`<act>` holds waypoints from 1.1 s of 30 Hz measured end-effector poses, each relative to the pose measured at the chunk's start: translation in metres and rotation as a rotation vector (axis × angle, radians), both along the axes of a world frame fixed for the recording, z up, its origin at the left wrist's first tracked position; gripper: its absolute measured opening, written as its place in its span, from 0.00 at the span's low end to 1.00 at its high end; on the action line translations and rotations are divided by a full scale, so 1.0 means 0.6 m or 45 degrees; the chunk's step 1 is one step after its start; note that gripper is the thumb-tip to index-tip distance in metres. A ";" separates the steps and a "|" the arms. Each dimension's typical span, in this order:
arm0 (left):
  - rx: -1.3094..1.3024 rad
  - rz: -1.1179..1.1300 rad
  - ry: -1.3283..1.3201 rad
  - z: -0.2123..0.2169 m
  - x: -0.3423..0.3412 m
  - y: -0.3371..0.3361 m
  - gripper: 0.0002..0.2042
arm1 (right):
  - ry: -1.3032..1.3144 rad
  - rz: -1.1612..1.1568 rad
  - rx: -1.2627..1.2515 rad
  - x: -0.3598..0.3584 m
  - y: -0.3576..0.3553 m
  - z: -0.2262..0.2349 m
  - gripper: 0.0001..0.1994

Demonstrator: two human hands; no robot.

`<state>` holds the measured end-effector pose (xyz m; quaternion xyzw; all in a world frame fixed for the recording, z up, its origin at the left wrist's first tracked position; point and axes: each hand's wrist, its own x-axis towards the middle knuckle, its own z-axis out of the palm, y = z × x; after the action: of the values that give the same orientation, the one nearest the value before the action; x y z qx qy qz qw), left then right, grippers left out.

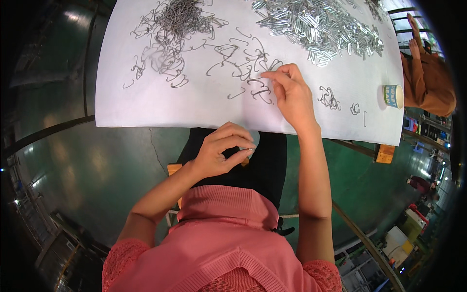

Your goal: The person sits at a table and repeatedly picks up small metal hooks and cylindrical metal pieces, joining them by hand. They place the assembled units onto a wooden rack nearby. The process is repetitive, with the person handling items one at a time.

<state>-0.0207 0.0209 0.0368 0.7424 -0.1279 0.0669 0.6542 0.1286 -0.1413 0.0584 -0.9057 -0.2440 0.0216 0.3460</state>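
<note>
My left hand is just off the table's near edge, above my lap. Its thumb and fingertips are pinched together on a small metallic piece, mostly hidden by the fingers. Over the table, my right hand points left with its fingers bent and close together. The index fingertip touches the loose bent wire hooks; whatever lies between finger and thumb is hidden. These thin grey hooks are scattered singly and in tangles left of the right hand.
A dense heap of wire hooks lies at the far left of the white tabletop. Shiny flat metal pieces are piled far right. Right of my hand are a small hook cluster and a paper cup. Another person is beyond the right edge.
</note>
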 end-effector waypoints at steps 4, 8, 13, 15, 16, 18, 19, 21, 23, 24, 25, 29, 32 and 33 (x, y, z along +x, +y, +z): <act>-0.020 -0.002 0.007 0.000 -0.004 0.001 0.07 | 0.030 -0.096 -0.049 0.003 -0.009 0.012 0.09; -0.035 0.002 -0.003 -0.002 -0.007 0.002 0.08 | 0.012 -0.074 -0.015 -0.014 -0.013 0.004 0.08; -0.046 -0.018 -0.003 -0.007 -0.008 0.001 0.08 | -0.041 -0.042 -0.131 -0.027 0.001 -0.015 0.06; -0.034 -0.019 -0.011 -0.004 -0.005 0.002 0.08 | -0.081 -0.023 -0.162 -0.021 0.001 -0.019 0.05; -0.028 -0.019 -0.014 -0.003 -0.004 0.003 0.08 | -0.040 -0.051 -0.121 -0.017 -0.001 -0.017 0.05; -0.022 -0.029 -0.011 -0.003 -0.003 0.005 0.08 | 0.042 -0.104 -0.039 -0.006 -0.009 -0.010 0.04; -0.019 -0.033 -0.010 -0.004 -0.003 0.005 0.08 | 0.047 -0.145 -0.044 -0.001 -0.014 -0.010 0.04; -0.030 -0.031 -0.009 -0.005 -0.004 0.003 0.08 | 0.055 -0.231 -0.051 0.004 -0.022 -0.009 0.03; -0.045 -0.034 -0.012 -0.006 -0.003 0.000 0.07 | 0.046 -0.293 -0.097 -0.005 -0.020 0.000 0.04; -0.054 -0.035 -0.013 -0.006 -0.003 -0.001 0.07 | 0.042 -0.301 -0.105 -0.012 -0.020 0.002 0.04; -0.063 -0.036 -0.015 -0.007 -0.003 -0.002 0.07 | 0.038 -0.310 -0.114 -0.020 -0.019 0.003 0.04; -0.057 -0.039 -0.001 -0.009 -0.004 -0.003 0.07 | 0.059 -0.237 -0.092 -0.054 -0.013 -0.001 0.04; -0.041 -0.045 -0.006 -0.007 -0.003 -0.002 0.07 | 0.008 -0.204 -0.160 -0.069 0.001 -0.012 0.04; -0.037 -0.046 -0.008 -0.006 -0.002 -0.002 0.07 | -0.034 -0.181 -0.202 -0.071 0.007 -0.016 0.04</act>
<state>-0.0218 0.0195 0.0330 0.7302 -0.1424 0.0594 0.6656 0.0861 -0.1372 0.0489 -0.9454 -0.1813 0.0041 0.2707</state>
